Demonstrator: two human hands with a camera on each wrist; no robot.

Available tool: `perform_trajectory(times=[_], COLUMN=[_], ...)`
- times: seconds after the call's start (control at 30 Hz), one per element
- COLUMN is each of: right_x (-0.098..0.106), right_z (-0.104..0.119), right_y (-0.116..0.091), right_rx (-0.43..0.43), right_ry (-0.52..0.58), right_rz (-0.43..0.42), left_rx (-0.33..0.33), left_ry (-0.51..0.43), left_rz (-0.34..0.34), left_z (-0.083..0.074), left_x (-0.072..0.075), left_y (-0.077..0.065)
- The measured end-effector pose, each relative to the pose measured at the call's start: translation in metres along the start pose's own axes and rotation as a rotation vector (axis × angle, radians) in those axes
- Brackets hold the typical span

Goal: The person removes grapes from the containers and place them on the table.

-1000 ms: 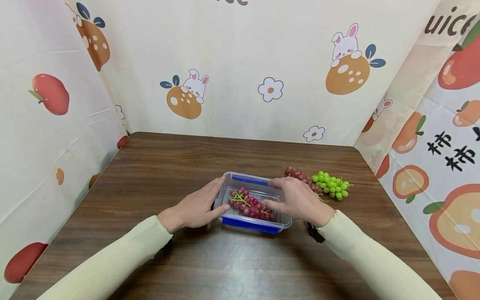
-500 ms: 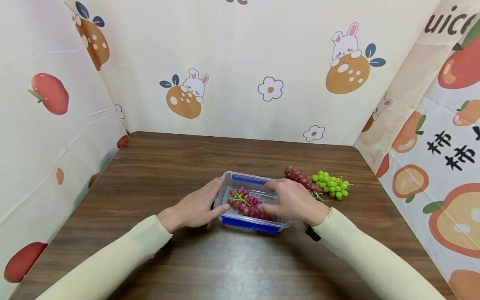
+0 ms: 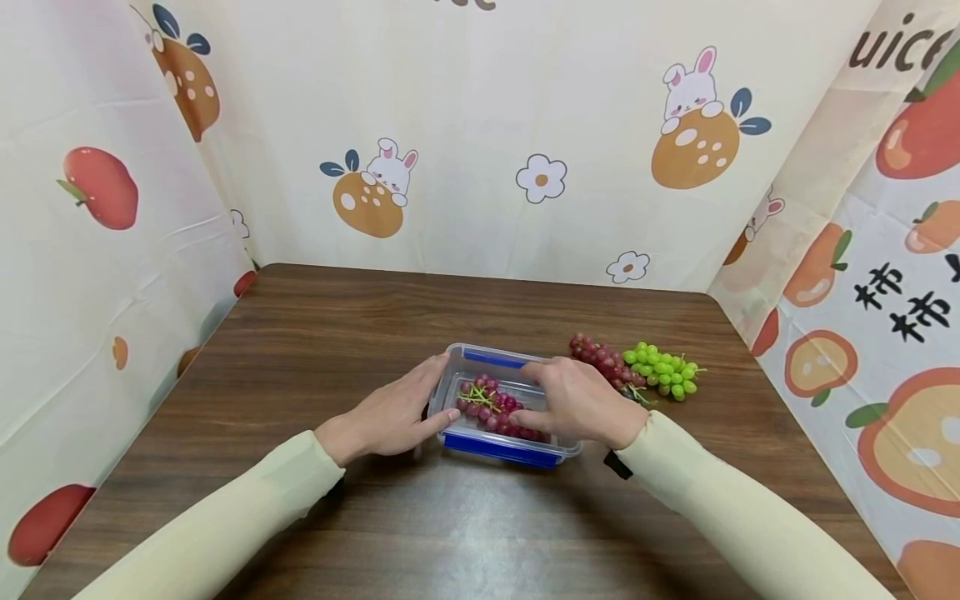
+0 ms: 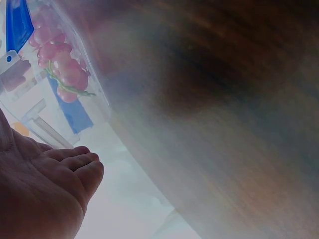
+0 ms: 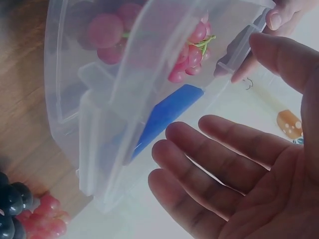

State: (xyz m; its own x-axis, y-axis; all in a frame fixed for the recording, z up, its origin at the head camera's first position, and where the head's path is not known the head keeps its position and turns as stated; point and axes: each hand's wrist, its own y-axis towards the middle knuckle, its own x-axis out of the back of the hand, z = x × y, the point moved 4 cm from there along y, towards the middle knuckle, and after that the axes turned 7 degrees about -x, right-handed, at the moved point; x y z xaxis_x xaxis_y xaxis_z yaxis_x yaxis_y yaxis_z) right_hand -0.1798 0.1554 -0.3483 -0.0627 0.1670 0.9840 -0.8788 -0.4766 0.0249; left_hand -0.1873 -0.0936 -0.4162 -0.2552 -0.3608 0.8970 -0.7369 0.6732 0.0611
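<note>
A clear plastic food container with blue side clips stands without a lid on the table. Inside lies a bunch of red grapes with green stems. My left hand is at the container's left end, fingers along the outside and thumb at the near corner of the rim. Over the right end hovers my right hand, fingers extended and thumb apart, hiding part of the container. The right wrist view shows its fingers loosely spread beside the wall, nothing between them and the thumb.
Behind my right hand, another bunch of red grapes and a bunch of green grapes lie on the brown wooden table. Dark grapes show in the right wrist view. Printed curtains enclose the table's back and sides.
My right hand has shifted slightly left across the container, uncovering more of the red grapes behind it. The left hand and the container have stayed in place.
</note>
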Motion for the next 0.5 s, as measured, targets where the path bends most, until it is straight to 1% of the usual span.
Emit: perform_trajectory(times=[0.2,0.43,0.5], right_x=[-0.003,-0.008,-0.010], right_z=[-0.002,0.000,0.001], right_y=[0.004,0.010,0.012], right_rx=[-0.003,-0.007,-0.014], right_ry=[0.001,0.010,0.010], right_rz=[0.024,0.037,0.053], left_rx=[-0.006,0.005,0.010], left_ry=[0.003,0.006,0.007], left_rz=[-0.004,0.001,0.003], left_z=[-0.001,-0.001,0.000], left_x=[0.001,0.001,0.001], left_y=[0.000,0.001,0.000])
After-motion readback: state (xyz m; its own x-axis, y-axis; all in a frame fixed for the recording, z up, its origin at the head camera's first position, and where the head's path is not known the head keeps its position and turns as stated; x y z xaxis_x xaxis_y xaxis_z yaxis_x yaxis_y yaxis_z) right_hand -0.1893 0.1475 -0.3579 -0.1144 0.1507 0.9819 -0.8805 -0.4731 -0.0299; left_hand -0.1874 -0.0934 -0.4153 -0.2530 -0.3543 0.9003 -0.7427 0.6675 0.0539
